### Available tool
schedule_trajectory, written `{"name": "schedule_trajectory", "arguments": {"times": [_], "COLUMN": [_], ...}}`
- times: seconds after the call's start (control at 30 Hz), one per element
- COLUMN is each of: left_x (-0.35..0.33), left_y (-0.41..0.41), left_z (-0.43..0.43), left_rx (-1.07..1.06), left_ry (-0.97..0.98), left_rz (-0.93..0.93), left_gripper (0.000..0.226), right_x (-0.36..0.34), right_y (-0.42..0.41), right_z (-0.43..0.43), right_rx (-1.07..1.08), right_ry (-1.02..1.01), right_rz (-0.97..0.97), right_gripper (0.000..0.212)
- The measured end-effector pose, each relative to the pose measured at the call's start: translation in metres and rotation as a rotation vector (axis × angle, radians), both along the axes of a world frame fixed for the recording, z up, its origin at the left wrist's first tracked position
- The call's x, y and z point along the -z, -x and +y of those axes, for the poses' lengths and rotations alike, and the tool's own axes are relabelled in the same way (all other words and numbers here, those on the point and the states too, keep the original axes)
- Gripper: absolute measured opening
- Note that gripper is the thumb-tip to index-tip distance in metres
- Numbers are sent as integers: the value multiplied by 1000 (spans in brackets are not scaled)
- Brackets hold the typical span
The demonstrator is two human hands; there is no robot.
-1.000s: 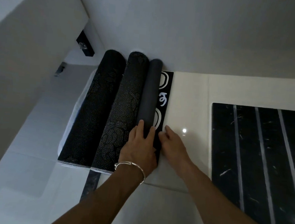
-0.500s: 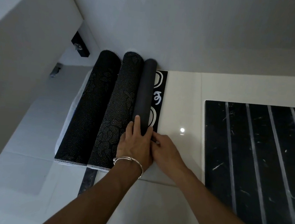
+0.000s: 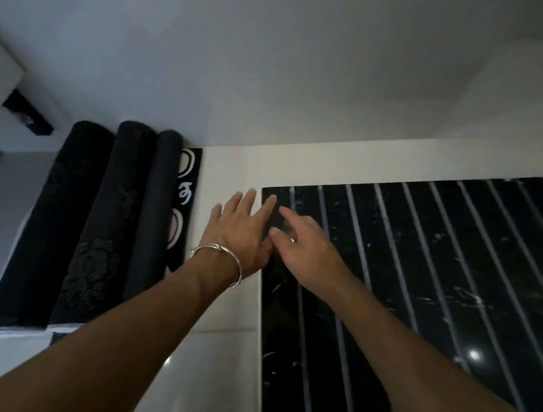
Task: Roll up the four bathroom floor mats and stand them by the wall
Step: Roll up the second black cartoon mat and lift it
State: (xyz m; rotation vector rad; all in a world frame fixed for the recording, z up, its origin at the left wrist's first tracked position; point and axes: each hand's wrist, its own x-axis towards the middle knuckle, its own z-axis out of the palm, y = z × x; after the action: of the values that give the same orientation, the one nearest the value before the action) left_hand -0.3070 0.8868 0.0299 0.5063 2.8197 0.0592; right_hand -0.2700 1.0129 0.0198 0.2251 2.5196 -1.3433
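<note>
Three dark rolled mats lie side by side with their far ends at the wall: a left roll (image 3: 49,219), a dotted middle roll (image 3: 111,218), and a thin plain roll (image 3: 155,208) with a flat strip bearing white shapes (image 3: 186,191) still unrolled beside it. My left hand (image 3: 238,232), with a bracelet at the wrist, hovers open to the right of that strip. My right hand (image 3: 306,248) is open too, fingers spread over the near-left corner of a flat black mat with white stripes (image 3: 421,284). Neither hand holds anything.
A pale wall (image 3: 275,74) runs along the far side. Glossy white floor tiles (image 3: 215,381) lie between the rolls and the striped mat. A white cabinet or fixture with a dark fitting (image 3: 25,115) stands at the far left.
Both hands let go of the thin roll and moved right toward the striped mat. The view has shifted right as well.
</note>
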Motion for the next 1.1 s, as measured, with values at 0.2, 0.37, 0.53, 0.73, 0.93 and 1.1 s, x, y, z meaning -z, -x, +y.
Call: {"name": "schedule_trajectory", "arguments": {"times": [0.2,0.37,0.53,0.73,0.93,1.1], "left_x": [-55,-139,-209,-214,-184,-179], "left_y": [-23,-52,-96,-138,-109,-101], "left_z": [114,218,318,401,439,497], "left_rx": [129,262,396,518,697,866], "left_ry": [-74,-128,-210,-255,-116,-120], "left_rz": [-86,-105,-87,-137,-165,-237], "left_gripper": [67,64,60,60,58,57], "right_x": [-49,-124,-195,-205,-188,-210], "right_y": [-56,-111,-166,-217,-221,-252], "right_z": [125,233,329,400,421,462], "right_rx": [183,308,394,442,472,517], "right_ry": [-24,-35,-75,-172,-291,-391], "right_rz": [-6,37,108,25,-85,-298], "right_gripper": [56,56,54,54,50,53]}}
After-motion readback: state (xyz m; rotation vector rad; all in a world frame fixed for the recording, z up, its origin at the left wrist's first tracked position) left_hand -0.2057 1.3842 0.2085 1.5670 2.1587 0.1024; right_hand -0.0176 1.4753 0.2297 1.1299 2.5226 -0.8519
